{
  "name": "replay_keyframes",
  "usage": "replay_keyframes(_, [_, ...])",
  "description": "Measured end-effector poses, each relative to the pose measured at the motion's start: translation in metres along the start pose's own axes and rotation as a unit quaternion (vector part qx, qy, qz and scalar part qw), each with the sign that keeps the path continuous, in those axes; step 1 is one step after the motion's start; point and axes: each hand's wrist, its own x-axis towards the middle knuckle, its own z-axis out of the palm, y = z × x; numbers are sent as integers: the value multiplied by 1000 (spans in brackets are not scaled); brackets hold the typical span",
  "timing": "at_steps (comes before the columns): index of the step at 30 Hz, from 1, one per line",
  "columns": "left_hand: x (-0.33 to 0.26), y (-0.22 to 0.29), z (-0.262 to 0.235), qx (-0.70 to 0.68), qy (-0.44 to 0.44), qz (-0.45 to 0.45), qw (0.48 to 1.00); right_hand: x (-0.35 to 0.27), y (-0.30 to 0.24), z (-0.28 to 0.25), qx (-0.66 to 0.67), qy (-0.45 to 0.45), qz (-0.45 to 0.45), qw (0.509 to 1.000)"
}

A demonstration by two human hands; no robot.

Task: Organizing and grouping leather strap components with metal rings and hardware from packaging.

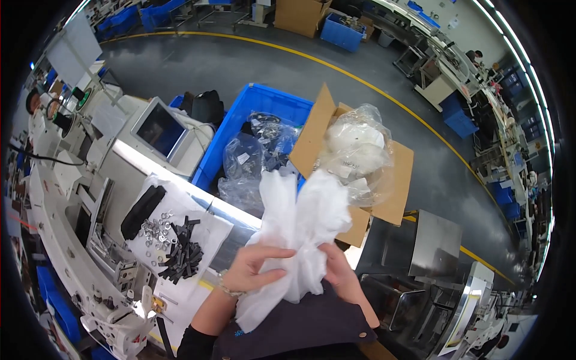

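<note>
Both of my hands grip a thin, crumpled white sheet [318, 210] close in front of my body. Whether it is soft cloth or a filmy bag I cannot tell. My left hand [255, 269] pinches it from the left, thumb and fingers pressed into the folds. On the other side my right hand [337, 264] is closed on its edge, its fingertips partly behind the material. The upper part of the sheet spreads in two puffed lobes toward an open cardboard box [399, 186]. That box holds clear plastic bags of white pieces [357, 141].
Left of me, a white sewing machine [117, 312] stands by a worktable with small black strips [183, 252], metal rings [157, 231] and a black roll [143, 211]. Beyond are a monitor [159, 129] and a blue bin [234, 114] of bagged parts. A metal-topped stand [436, 243] is at right.
</note>
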Motion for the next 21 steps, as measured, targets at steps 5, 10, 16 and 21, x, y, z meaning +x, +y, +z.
replay_keyframes(5, [22,-47,36,422,-121,24,898,17,11,4,157,-17,87,984])
replay_keyframes(10, [27,-61,35,525,137,16,840,39,8,11,-12,24,17,999])
replay_keyframes(16, [62,-56,-6,446,98,73,887,61,-6,-14,-70,-104,-77,989])
replay_keyframes(21, [94,-74,31,357,-193,-50,913,90,-19,-84,70,-160,52,983])
